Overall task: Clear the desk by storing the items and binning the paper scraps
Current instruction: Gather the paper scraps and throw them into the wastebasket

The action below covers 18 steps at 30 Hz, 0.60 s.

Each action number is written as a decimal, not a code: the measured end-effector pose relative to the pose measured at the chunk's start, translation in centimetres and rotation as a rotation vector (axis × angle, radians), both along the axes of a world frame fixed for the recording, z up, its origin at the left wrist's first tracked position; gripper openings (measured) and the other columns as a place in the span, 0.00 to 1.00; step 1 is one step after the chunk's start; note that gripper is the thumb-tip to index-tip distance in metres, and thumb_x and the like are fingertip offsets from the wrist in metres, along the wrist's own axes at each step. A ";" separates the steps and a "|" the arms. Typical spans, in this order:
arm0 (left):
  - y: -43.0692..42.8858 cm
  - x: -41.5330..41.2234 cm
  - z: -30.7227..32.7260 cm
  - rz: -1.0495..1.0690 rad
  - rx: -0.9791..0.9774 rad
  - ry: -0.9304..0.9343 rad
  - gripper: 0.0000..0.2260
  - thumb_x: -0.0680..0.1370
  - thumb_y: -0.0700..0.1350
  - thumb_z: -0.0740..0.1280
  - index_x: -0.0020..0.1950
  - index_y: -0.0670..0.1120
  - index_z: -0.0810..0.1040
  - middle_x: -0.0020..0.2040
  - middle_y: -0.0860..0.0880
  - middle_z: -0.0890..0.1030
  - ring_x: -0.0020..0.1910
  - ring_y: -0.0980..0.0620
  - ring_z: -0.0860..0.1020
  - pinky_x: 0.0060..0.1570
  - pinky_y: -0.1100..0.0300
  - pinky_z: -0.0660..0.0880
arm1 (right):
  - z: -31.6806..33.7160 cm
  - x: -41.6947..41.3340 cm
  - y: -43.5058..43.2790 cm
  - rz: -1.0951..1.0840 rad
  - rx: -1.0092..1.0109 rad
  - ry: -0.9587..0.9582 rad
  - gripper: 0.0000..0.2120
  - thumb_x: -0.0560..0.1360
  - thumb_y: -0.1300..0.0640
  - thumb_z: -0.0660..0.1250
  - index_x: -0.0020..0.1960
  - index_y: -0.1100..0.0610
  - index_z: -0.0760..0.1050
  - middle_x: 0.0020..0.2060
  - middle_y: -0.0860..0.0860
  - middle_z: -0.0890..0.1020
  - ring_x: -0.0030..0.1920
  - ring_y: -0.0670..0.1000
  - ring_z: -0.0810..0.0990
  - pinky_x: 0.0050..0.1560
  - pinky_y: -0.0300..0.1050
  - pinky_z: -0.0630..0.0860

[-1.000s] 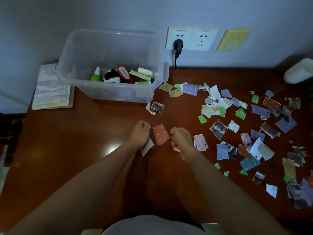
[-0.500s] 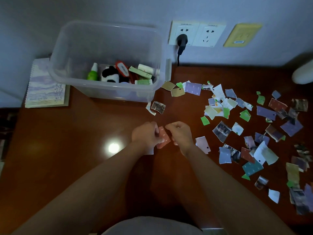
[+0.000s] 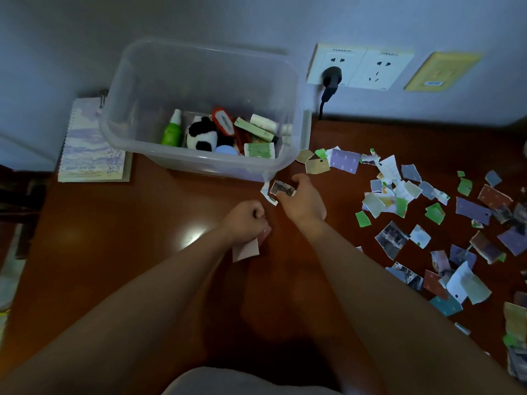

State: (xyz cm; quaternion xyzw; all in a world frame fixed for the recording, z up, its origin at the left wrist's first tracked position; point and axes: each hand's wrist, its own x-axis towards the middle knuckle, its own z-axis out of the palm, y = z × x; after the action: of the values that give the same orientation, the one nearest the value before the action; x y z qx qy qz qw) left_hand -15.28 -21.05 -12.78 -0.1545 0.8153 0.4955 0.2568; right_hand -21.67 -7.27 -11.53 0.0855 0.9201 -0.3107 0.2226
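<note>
Where scraps (image 3: 399, 195) litter it, a glossy brown desk (image 3: 128, 223) against a pale wall (image 3: 199, 18).

Right hand (image 3: 303, 202) pinches a photo scrap (image 3: 282, 188) beside the clear bin (image 3: 199, 163); left hand (image 3: 245, 220) grips scraps

- Paper scraps (image 3: 399, 195): torn bits in purple, green, white, maroon and photo print, strewn flat over the right half of the brown desk (image 3: 114, 252); a tan pair lies just beside the bin's right corner
- Photo scrap (image 3: 282, 188): small, dark-printed, pinched at the right hand's (image 3: 303, 201) fingertips, near the box's front wall
- Pale scrap (image 3: 245, 250) and a reddish one (image 3: 265, 233): clutched in the fisted left hand (image 3: 245, 222), sticking out beneath it
- Clear plastic box (image 3: 199, 163): lidless, upright at the desk's back; holds a green bottle (image 3: 172, 132), a panda toy (image 3: 202, 135), small packets
</note>
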 end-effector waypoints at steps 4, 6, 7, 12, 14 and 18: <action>-1.4 -0.9 0.5 0.315 0.156 -0.135 0.14 0.72 0.31 0.61 0.32 0.47 0.66 0.31 0.50 0.70 0.32 0.54 0.68 0.32 0.62 0.65 | -0.4 -0.6 -0.5 0.019 0.076 -0.020 0.19 0.73 0.47 0.70 0.58 0.52 0.69 0.51 0.51 0.82 0.51 0.55 0.81 0.40 0.44 0.67; -1.7 -1.3 0.7 0.386 0.216 -0.155 0.12 0.71 0.31 0.61 0.32 0.47 0.68 0.32 0.49 0.71 0.33 0.52 0.70 0.34 0.60 0.66 | -0.4 -0.9 -0.5 0.015 0.088 -0.050 0.17 0.71 0.45 0.72 0.52 0.53 0.71 0.46 0.50 0.81 0.47 0.54 0.80 0.36 0.43 0.66; -1.7 -1.5 0.8 0.411 0.248 -0.151 0.12 0.71 0.31 0.60 0.32 0.46 0.69 0.32 0.49 0.72 0.33 0.52 0.70 0.34 0.60 0.66 | -0.3 -1.0 -0.4 0.012 0.090 -0.064 0.17 0.70 0.44 0.73 0.50 0.52 0.72 0.44 0.49 0.80 0.45 0.53 0.80 0.35 0.43 0.65; -0.9 -2.0 1.4 0.487 0.259 -0.124 0.13 0.74 0.32 0.57 0.32 0.43 0.71 0.25 0.50 0.74 0.25 0.53 0.71 0.26 0.63 0.67 | -0.6 -1.0 0.3 -0.030 -0.036 -0.103 0.12 0.68 0.49 0.74 0.36 0.50 0.71 0.36 0.48 0.78 0.38 0.50 0.78 0.36 0.43 0.70; -0.9 -2.4 0.9 0.418 0.164 -0.090 0.14 0.75 0.34 0.58 0.31 0.43 0.73 0.25 0.50 0.74 0.27 0.50 0.72 0.29 0.60 0.67 | -0.4 -0.8 0.4 -0.102 -0.183 -0.128 0.10 0.68 0.55 0.72 0.34 0.55 0.73 0.33 0.50 0.78 0.36 0.52 0.77 0.36 0.45 0.72; -0.5 -2.5 1.2 0.307 -0.013 -0.073 0.15 0.78 0.49 0.58 0.32 0.49 0.72 0.29 0.53 0.74 0.33 0.50 0.73 0.37 0.56 0.68 | 0.9 0.1 0.6 -0.509 -0.613 -0.340 0.02 0.72 0.64 0.65 0.41 0.60 0.74 0.32 0.52 0.74 0.30 0.48 0.71 0.32 0.41 0.73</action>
State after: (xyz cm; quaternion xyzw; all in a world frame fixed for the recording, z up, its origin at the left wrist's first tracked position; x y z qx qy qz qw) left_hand -17.82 -21.59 -11.60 -0.2968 0.7755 0.5176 0.2063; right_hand -21.59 -6.65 -10.64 0.2896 0.6850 -0.5961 0.3025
